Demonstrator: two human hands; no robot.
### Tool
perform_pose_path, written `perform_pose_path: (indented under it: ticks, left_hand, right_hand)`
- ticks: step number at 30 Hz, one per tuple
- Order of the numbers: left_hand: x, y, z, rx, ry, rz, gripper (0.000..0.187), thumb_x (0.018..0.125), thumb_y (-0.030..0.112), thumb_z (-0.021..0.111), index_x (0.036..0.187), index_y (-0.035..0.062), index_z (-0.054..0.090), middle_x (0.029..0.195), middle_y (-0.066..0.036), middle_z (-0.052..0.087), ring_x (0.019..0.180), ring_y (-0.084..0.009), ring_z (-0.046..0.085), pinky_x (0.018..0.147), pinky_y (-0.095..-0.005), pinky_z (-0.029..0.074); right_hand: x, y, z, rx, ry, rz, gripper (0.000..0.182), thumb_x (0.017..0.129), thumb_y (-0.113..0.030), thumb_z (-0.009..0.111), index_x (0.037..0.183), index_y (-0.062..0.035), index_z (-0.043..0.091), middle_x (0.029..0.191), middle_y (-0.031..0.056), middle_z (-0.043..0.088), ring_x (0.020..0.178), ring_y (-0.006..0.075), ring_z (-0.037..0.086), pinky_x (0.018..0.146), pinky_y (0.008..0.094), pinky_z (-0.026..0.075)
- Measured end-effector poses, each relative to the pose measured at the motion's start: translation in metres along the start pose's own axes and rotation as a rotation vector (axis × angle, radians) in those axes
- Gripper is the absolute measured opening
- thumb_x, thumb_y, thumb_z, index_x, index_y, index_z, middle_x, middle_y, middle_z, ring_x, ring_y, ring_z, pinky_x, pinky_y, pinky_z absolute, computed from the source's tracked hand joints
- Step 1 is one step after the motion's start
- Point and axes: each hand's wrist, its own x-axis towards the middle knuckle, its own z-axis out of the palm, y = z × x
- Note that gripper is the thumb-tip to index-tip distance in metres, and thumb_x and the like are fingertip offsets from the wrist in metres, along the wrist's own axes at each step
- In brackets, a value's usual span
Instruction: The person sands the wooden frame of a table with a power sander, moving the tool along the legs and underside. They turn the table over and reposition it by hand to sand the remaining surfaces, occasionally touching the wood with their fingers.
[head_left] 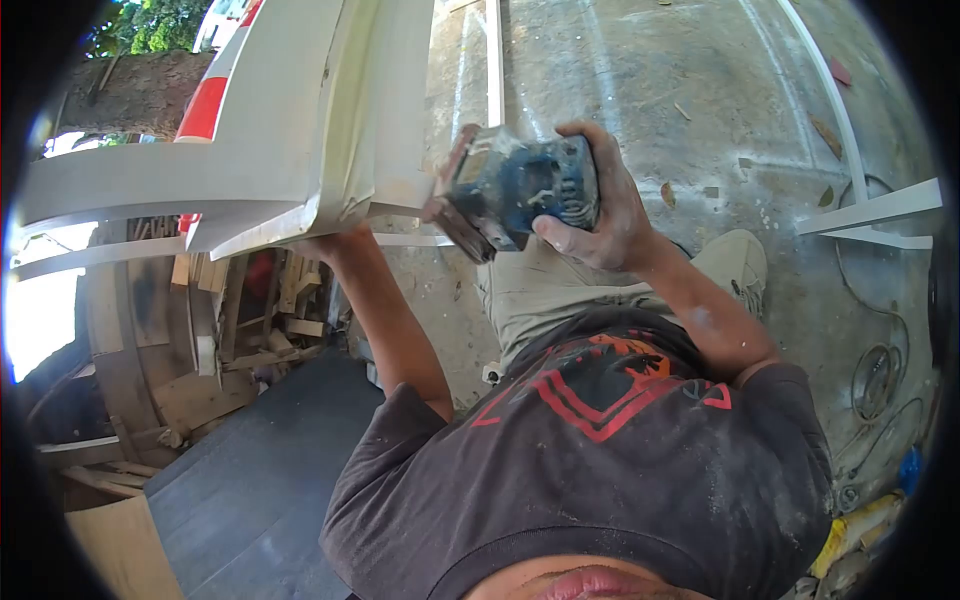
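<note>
Our right hand is wrapped tight around the blue sander, thumb underneath, its pad tipped against the edge of the white wooden frame. The sander looks dense and rigid, probably dusty-slick, so that top housing seems the place to grip. Our left hand is tucked under the frame; we cannot tell if it is closed. The frame looks stiff and bulky, best braced from below
</note>
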Motion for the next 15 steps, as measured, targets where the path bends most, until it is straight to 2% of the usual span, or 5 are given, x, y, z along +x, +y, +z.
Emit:
perform_pose_path:
  ticks: [3,5,7,12,15]
  left_hand:
    - [-0.02,-0.002,-0.006,0.295,-0.059,-0.004,0.091,0.097,0.075,0.034,0.148,0.0012,0.046,0.149,-0.019,0.05,0.136,-0.039,0.051,0.113,-0.0588,0.045]
    - [-0.055,-0.004,-0.004,0.26,-0.763,-0.208,0.088,0.099,0.072,0.036,0.148,-0.0002,0.046,0.149,-0.021,0.05,0.138,-0.0379,0.051,0.114,-0.057,0.045]
    - [-0.067,-0.031,-0.028,-0.083,-0.689,-0.356,0.099,0.087,0.072,0.066,0.153,0.0024,0.041,0.153,-0.021,0.048,0.138,-0.0409,0.05,0.116,-0.053,0.045]
    - [-0.081,-0.075,-0.059,0.133,-0.703,-0.623,0.076,0.095,0.061,0.064,0.147,0.0066,0.048,0.144,-0.013,0.055,0.131,-0.0296,0.056,0.11,-0.0475,0.049]
    - [-0.104,-0.081,-0.064,0.218,-0.985,-0.402,0.073,0.1,0.055,0.061,0.153,0.0106,0.038,0.153,-0.008,0.047,0.141,-0.0269,0.047,0.12,-0.0494,0.042]
  right_hand:
    - [0.031,-0.034,0.004,-0.018,-0.033,-0.12,0.088,0.076,-0.027,0.09,0.145,-0.0043,0.04,0.119,0.0158,0.055,0.107,0.0273,0.063,0.092,0.0392,0.054]
    - [0.042,-0.047,0.002,-0.032,-0.072,-0.174,0.09,0.075,-0.028,0.092,0.144,-0.0041,0.04,0.12,0.0161,0.055,0.108,0.028,0.063,0.091,0.0408,0.055]
    - [0.045,-0.051,-0.003,-0.078,-0.127,-0.248,0.091,0.075,-0.032,0.093,0.144,-0.0046,0.04,0.119,0.0172,0.055,0.108,0.0313,0.064,0.089,0.0429,0.057]
    - [0.003,-0.016,-0.004,0.003,-0.139,-0.213,0.09,0.075,-0.034,0.093,0.142,-0.0054,0.04,0.119,0.0179,0.056,0.107,0.0347,0.064,0.089,0.0448,0.057]
    - [0.013,-0.016,-0.003,-0.048,-0.141,-0.249,0.091,0.074,-0.034,0.093,0.142,-0.0052,0.041,0.119,0.0179,0.055,0.106,0.0347,0.064,0.089,0.0446,0.057]
